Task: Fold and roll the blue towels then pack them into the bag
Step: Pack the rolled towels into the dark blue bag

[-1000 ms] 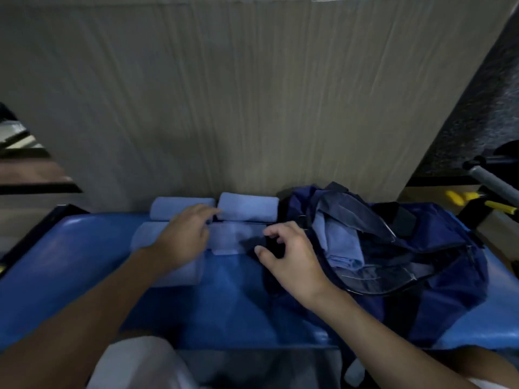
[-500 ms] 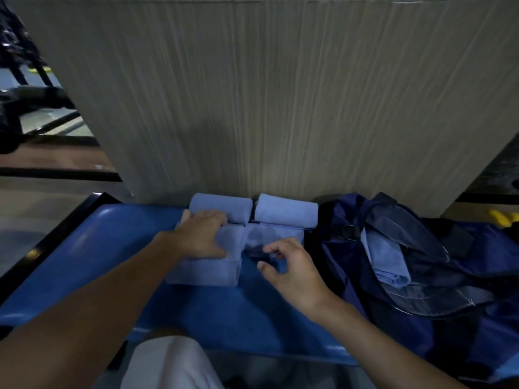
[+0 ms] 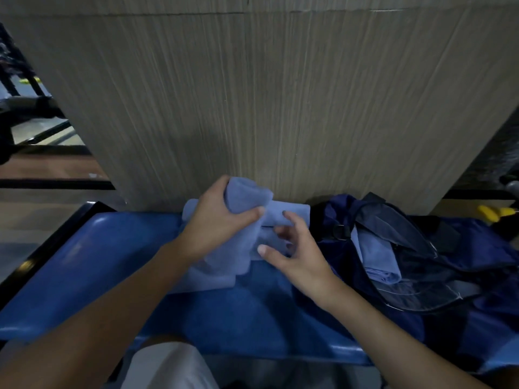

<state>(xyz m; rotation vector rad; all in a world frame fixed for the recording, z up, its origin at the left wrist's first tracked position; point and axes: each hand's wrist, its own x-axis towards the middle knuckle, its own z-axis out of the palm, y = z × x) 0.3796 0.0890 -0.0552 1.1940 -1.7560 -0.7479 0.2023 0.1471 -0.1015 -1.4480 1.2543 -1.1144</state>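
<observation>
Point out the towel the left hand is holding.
In the head view, the towel is centre frame, gripped by the left hand above the other rolled towels, left of the bag.

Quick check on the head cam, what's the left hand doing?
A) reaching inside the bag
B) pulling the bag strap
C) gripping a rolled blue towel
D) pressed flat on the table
C: the left hand has its fingers and thumb curled round a rolled towel, held up over the other rolls. The right hand is open beside it, and the bag sits off to the right.
</observation>
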